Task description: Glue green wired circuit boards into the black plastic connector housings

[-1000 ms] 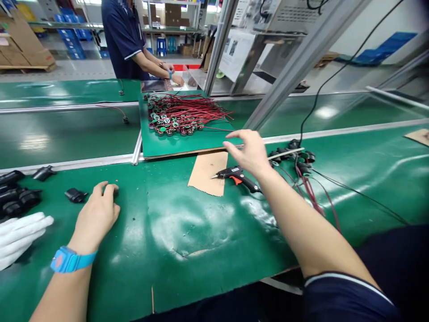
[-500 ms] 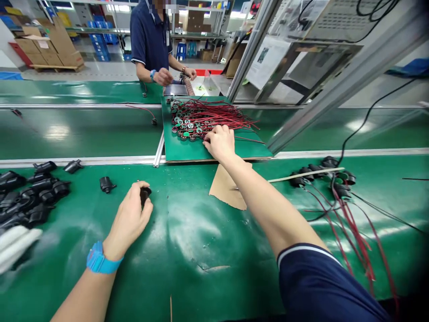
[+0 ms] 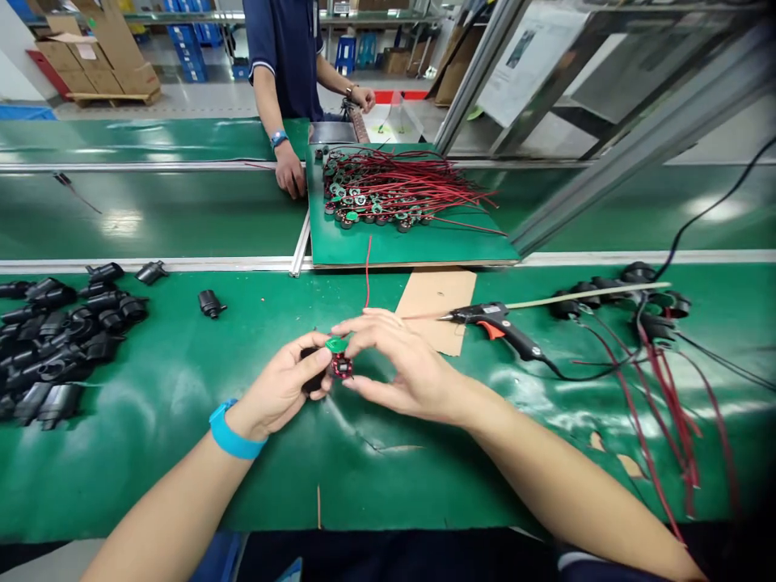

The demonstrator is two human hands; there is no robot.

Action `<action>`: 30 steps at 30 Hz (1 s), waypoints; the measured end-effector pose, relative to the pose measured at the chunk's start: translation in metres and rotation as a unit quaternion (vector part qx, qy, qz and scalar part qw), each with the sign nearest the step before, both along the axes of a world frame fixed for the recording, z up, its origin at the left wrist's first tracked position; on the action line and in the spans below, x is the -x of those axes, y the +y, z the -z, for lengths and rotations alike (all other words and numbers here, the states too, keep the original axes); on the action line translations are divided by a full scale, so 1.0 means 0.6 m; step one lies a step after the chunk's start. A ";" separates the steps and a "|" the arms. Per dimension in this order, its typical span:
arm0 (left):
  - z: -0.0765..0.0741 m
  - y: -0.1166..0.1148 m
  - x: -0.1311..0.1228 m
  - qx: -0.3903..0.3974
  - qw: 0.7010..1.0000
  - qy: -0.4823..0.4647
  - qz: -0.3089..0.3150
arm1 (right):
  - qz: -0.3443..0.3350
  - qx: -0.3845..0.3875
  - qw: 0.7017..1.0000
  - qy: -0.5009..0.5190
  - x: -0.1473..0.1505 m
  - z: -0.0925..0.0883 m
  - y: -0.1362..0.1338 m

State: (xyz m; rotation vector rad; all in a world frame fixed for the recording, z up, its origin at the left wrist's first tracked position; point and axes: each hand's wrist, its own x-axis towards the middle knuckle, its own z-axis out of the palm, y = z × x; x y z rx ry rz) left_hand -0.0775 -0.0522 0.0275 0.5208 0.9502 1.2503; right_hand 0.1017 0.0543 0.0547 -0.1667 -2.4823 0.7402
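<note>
My left hand (image 3: 272,388), with a blue wristband, is closed around a black plastic housing (image 3: 314,373) above the green table. Right against the housing's mouth, the fingers of my right hand (image 3: 403,360) hold a small round circuit board (image 3: 342,367) with a green disc (image 3: 335,344) on top. A red wire (image 3: 368,271) stands up behind these fingers. Whether the board sits inside the housing cannot be made out. Just beyond my right hand, a black glue gun (image 3: 500,323) with an orange trigger lies with its nozzle over a piece of cardboard (image 3: 440,291).
Many black housings (image 3: 66,323) are heaped at left. A raised green board (image 3: 357,252) ahead carries a pile of red-wired circuit boards (image 3: 400,190). At right lie wired housings (image 3: 606,291) and a black cable (image 3: 697,214). A co-worker (image 3: 284,89) stands across the line, beside a metal post.
My right hand has come back from the pile with a circuit board. My left hand has moved right with the housing to meet it. The co-worker's hand has lowered to the line.
</note>
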 end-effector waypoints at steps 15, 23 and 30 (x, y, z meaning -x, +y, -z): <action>-0.015 -0.017 -0.012 0.022 0.998 -0.017 0.061 | 0.008 0.096 0.993 -0.074 -0.029 -0.028 -0.009; -0.021 -0.025 -0.023 -0.020 0.998 -0.043 0.049 | 0.002 0.261 0.960 -0.099 -0.043 -0.068 -0.019; -0.025 -0.030 -0.040 -0.095 0.990 0.077 -0.073 | 0.104 0.395 0.911 -0.045 -0.050 -0.053 -0.057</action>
